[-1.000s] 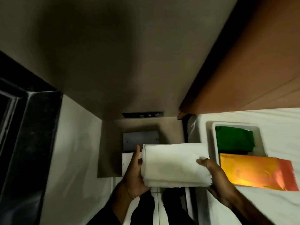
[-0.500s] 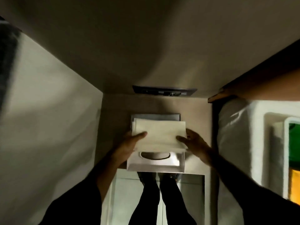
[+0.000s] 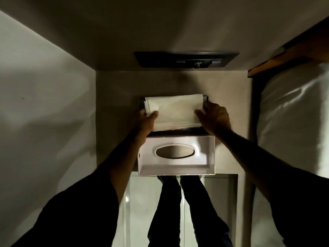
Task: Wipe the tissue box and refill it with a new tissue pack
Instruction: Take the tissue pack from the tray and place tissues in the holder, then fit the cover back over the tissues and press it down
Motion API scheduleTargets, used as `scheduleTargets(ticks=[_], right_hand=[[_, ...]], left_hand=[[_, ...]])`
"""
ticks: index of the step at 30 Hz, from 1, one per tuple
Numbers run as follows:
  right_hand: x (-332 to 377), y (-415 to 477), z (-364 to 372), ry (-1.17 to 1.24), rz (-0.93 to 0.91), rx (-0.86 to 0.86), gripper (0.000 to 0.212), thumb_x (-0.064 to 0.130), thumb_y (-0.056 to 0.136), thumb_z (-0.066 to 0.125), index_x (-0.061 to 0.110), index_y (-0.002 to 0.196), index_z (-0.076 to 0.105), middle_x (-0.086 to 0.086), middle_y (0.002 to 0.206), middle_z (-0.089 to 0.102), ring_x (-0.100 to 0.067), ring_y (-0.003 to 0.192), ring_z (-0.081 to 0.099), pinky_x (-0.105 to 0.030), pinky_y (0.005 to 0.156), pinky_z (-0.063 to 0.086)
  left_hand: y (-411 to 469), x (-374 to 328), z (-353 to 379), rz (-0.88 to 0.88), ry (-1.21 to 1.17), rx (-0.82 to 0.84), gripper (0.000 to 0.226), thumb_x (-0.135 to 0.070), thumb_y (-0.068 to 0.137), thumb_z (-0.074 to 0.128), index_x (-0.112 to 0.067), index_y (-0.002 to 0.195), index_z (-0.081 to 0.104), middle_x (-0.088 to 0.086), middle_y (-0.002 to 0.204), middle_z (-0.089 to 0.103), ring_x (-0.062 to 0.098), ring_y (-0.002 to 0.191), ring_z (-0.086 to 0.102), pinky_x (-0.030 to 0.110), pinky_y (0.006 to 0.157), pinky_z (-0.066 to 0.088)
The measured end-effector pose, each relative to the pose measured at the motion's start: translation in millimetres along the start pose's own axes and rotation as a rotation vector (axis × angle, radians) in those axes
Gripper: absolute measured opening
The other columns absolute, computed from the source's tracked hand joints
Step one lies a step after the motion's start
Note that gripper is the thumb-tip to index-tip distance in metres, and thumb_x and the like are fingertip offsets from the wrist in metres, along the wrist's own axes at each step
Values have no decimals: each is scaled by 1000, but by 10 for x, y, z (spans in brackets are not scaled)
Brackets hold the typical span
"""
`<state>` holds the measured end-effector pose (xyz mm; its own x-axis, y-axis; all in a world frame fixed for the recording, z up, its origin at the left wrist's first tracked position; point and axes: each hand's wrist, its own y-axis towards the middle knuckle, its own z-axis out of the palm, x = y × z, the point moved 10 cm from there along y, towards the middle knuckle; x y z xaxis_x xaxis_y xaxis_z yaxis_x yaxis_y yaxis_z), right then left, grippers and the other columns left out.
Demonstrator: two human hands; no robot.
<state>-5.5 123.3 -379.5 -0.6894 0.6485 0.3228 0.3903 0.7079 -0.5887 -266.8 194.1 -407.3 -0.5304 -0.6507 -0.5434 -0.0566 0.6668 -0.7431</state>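
Note:
A white stack of tissues [image 3: 175, 111] is held flat against the open wall-mounted tissue box [image 3: 206, 99], whose dark rim shows at the stack's top corners. My left hand [image 3: 146, 122] grips the stack's left end, thumb on its front. My right hand [image 3: 214, 119] grips its right end the same way. The box's white cover [image 3: 176, 155], with an oval slot, hangs open just below the stack.
A dark switch panel [image 3: 186, 58] sits on the wall above the box. A white bed or pillow [image 3: 292, 118] fills the right side, with a wooden edge [image 3: 277, 59] above it. A pale wall runs along the left. My legs and the tiled floor show below.
I have carried the tissue stack from beside the bed's tray to the wall box and pressed it up into the open box. The view has turned left toward the wall.

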Motion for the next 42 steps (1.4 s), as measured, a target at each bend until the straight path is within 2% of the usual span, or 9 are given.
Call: scheduleTargets(ticks=[5, 11, 14, 17, 23, 27, 35, 40, 42], right_hand=[[2, -24, -49, -122, -25, -107, 42, 52, 93, 54, 15, 109, 66, -4, 109, 72, -29, 102, 66, -33, 86, 47], [-28, -55, -122, -150, -43, -174, 43, 65, 83, 59, 24, 97, 62, 10, 75, 56, -19, 72, 67, -28, 64, 52], [-108, -113, -220, -130, -15, -248, 58, 72, 76, 63, 26, 110, 53, 11, 82, 54, -14, 65, 58, -29, 59, 52], [-67, -128, -311, -42, -139, -305, 58, 61, 78, 67, 21, 114, 48, 3, 91, 59, -12, 67, 53, -21, 53, 41], [131, -104, -173, -139, -365, -164, 64, 45, 87, 68, 25, 143, 47, -9, 133, 49, -24, 104, 57, -31, 87, 52], [46, -119, -107, -188, -305, -176, 61, 48, 89, 64, 23, 143, 50, -9, 139, 45, -28, 118, 52, -35, 97, 48], [-47, -199, -181, -18, -286, -227, 64, 53, 87, 63, 21, 141, 46, -11, 127, 51, -26, 103, 58, -38, 82, 56], [-550, -694, -274, 403, -153, -307, 50, 47, 89, 64, 20, 129, 52, -3, 124, 59, -1, 91, 63, -9, 73, 48], [-835, -933, -69, 686, -12, -262, 50, 45, 82, 72, 15, 120, 60, -6, 121, 66, -9, 101, 69, -20, 80, 56]], left_hand=[[-90, -87, -37, 67, 99, -24, 50, -27, 91, 66, 0, 131, 53, 21, 127, 62, 36, 113, 61, 50, 95, 51], [-139, -300, -209, 199, 383, -131, 48, -35, 88, 68, 2, 117, 61, 22, 109, 68, 33, 99, 66, 34, 77, 49], [-213, -358, -414, 248, 566, -257, 50, -50, 84, 67, -7, 109, 62, 14, 100, 69, 24, 85, 63, 30, 67, 39], [-299, -468, -571, 402, 652, -368, 59, -54, 80, 69, -11, 116, 54, 13, 108, 63, 25, 93, 62, 30, 70, 42], [-287, -633, -311, 748, 845, -126, 76, -42, 77, 77, -22, 142, 42, 15, 139, 43, 34, 121, 49, 46, 95, 49], [-241, -531, -218, 719, 950, -60, 66, -38, 78, 77, -21, 136, 52, 12, 139, 42, 32, 121, 49, 48, 99, 46], [-238, -428, -258, 684, 910, -85, 63, -36, 81, 75, -19, 136, 50, 13, 142, 42, 33, 124, 48, 46, 100, 47], [-567, -93, -717, 571, 529, -315, 44, -43, 92, 58, -11, 123, 55, 15, 120, 61, 28, 108, 59, 36, 88, 50], [-643, 408, -836, 295, 258, -325, 43, -41, 94, 56, -10, 122, 56, 12, 116, 63, 28, 105, 62, 32, 82, 48]])
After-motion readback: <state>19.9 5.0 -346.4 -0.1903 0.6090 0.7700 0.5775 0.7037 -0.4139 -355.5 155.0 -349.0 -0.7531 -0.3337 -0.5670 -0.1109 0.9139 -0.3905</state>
